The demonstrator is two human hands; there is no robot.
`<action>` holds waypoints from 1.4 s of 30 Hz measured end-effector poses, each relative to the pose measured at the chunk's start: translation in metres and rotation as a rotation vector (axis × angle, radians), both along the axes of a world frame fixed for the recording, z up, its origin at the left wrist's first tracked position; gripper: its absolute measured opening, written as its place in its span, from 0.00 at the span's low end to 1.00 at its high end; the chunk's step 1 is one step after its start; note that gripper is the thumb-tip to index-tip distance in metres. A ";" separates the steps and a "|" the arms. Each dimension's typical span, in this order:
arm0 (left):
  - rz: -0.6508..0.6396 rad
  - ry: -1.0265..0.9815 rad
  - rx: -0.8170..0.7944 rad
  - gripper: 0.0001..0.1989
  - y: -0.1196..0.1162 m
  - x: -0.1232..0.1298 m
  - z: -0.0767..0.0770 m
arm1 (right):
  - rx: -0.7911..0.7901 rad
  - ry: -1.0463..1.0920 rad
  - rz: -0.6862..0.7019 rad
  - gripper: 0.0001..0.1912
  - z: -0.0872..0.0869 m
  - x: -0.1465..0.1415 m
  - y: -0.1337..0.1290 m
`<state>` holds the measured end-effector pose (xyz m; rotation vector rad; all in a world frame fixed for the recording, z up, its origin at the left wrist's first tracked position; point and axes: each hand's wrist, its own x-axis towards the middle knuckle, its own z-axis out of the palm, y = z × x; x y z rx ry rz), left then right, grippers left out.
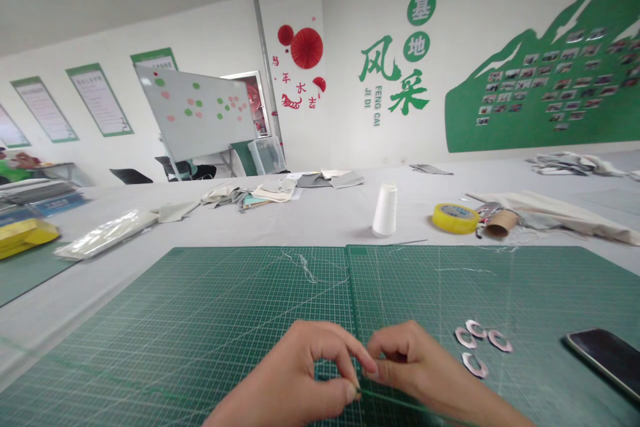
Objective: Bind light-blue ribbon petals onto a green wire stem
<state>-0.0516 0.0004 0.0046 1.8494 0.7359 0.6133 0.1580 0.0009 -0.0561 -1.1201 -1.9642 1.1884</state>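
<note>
Posters (97, 100) in green frames run along the far wall on the left. A whiteboard (195, 113) dotted with green and pink notes stands angled before it, followed by red paper fans (306, 48), green wall lettering (395, 60) and a green mountain-shaped photo display (550, 73). The pale grey worktop (310, 227) carries a yellow packet (25, 237) and a clear plastic bag (105, 233) toward its left edge, and fabric scraps (247, 195) near the far edge. Toward the right stand a white thread cone (385, 210), a yellow tape roll (455, 218), a cardboard tube (500, 223) and pale canvas (555, 213).

Two green cutting mats (200, 307) meet in a seam at the near edge. Over them, the left hand (295, 373) pinches a thin green strand (400, 403) between thumb and forefinger. The strand's long axis runs almost level, sloping down rightward toward the near edge of the mats. The right hand (420, 367) is curled narrow just beside it, though I can't tell whether it grips the strand. Further right lie four small pink-rimmed rings (475, 347) and a phone (607, 360).
</note>
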 end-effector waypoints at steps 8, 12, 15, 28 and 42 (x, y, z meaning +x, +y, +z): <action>-0.037 0.047 -0.010 0.08 0.001 0.000 -0.003 | -0.080 0.019 0.034 0.09 -0.002 0.002 0.001; -0.008 0.050 -0.039 0.06 0.002 -0.003 -0.003 | -0.115 -0.003 0.070 0.11 0.002 0.012 0.004; 0.005 0.057 -0.054 0.07 0.004 -0.007 -0.004 | -0.160 -0.031 0.114 0.13 0.007 0.031 0.008; 0.154 -0.084 -0.231 0.02 0.019 -0.026 -0.003 | -0.245 -0.125 0.009 0.20 0.009 0.123 0.017; 0.342 -0.203 -0.449 0.03 0.011 0.002 -0.015 | -0.083 0.327 -0.252 0.28 -0.013 -0.020 -0.007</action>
